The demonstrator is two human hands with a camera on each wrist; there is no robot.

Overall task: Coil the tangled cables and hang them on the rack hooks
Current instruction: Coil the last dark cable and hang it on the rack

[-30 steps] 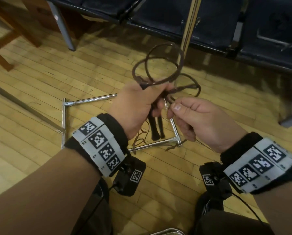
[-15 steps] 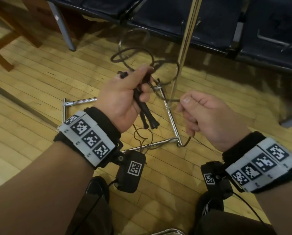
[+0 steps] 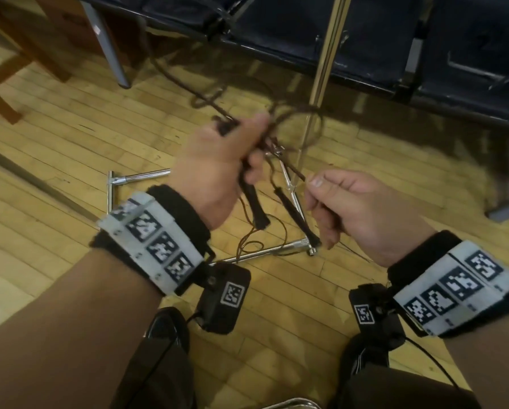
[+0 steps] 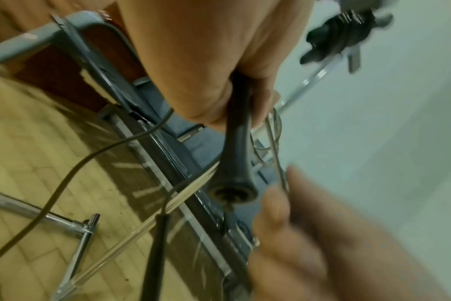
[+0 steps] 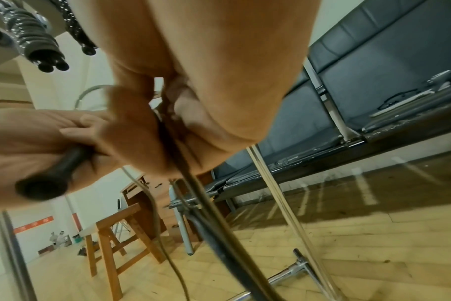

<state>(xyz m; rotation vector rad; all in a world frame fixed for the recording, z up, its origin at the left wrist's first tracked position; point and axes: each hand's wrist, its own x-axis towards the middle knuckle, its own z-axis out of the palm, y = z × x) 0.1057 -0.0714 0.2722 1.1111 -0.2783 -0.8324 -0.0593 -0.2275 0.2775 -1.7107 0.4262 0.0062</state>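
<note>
Left hand (image 3: 218, 169) grips cable bundle (image 3: 251, 199); right hand (image 3: 353, 208) pinches a strand

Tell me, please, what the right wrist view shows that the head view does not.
Only the right wrist view shows coiled cables already hanging overhead, plus distant people. Only the head view shows both marker wristbands and the loose cable loop above the left hand. Both show the right hand pinching the cable, the black handle and the chrome rack base.

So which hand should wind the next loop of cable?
Probably the right hand: it pinches only the loose strand. The left hand is full, gripping the cable bundle and a black handle.
</note>
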